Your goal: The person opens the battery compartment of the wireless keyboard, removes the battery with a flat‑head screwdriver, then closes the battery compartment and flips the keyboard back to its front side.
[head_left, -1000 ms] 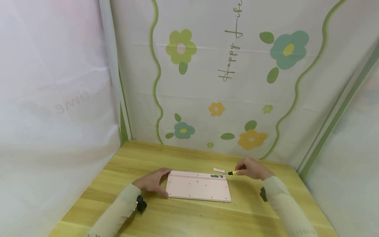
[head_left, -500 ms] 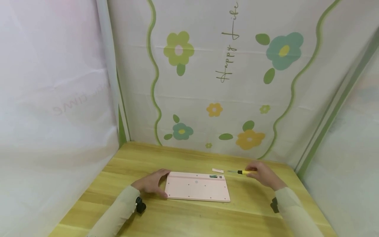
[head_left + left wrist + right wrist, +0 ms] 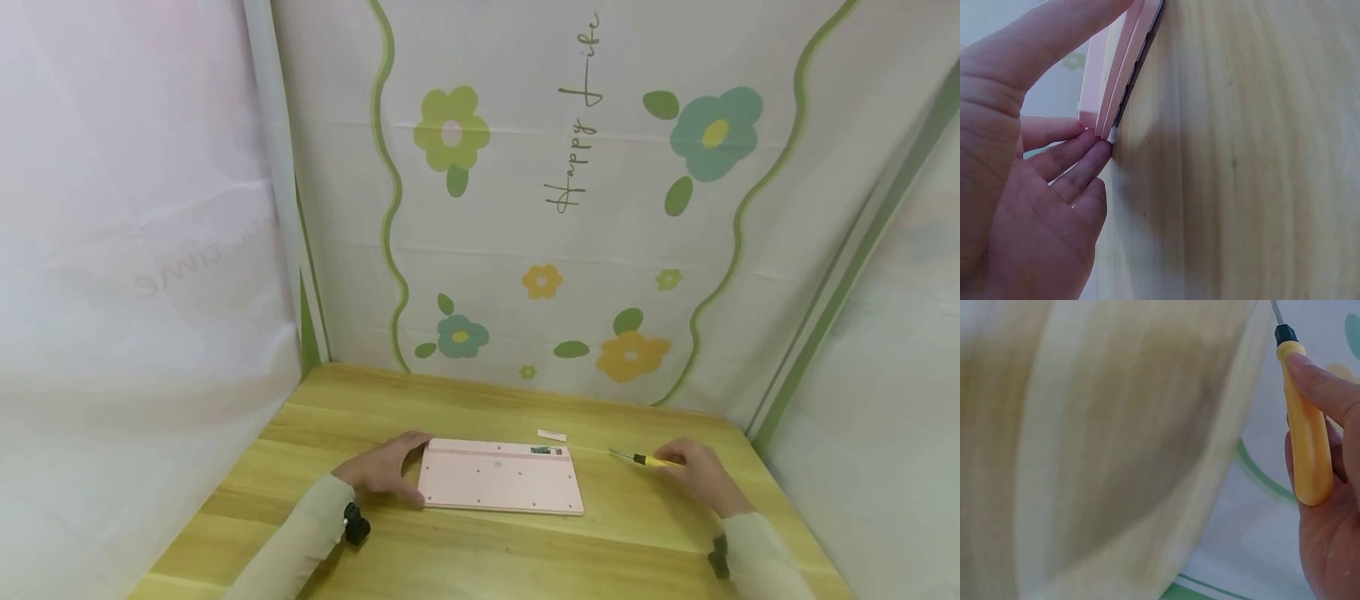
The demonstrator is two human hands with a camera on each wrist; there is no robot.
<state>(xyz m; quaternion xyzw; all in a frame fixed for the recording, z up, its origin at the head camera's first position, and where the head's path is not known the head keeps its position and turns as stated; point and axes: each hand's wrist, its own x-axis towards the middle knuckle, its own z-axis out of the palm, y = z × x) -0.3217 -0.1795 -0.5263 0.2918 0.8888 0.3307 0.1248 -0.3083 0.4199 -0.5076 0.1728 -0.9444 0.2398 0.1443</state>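
A pink keyboard [image 3: 498, 488] lies face down on the wooden table, small screws dotted over its back. Near its far right corner, an opening [image 3: 542, 451] shows a green circuit board. My left hand [image 3: 381, 468] holds the keyboard's left end, thumb at the near corner and fingers at the far one. In the left wrist view those fingers [image 3: 1079, 164] touch the pink casing's corner, with keys facing the table. Right of the keyboard, my right hand [image 3: 703, 473] grips a screwdriver [image 3: 1307, 434] by its yellow handle. Its metal tip points left, apart from the keyboard.
A small pale strip [image 3: 552, 435], like a cover, lies just behind the keyboard's far right edge. White flowered curtains [image 3: 510, 208] enclose the table [image 3: 450, 554] at the back and both sides.
My right hand has drawn the screwdriver from the keyboard's opening, moving it right and then nearer to me. The left hand stays on the keyboard; the head view has shifted slightly.
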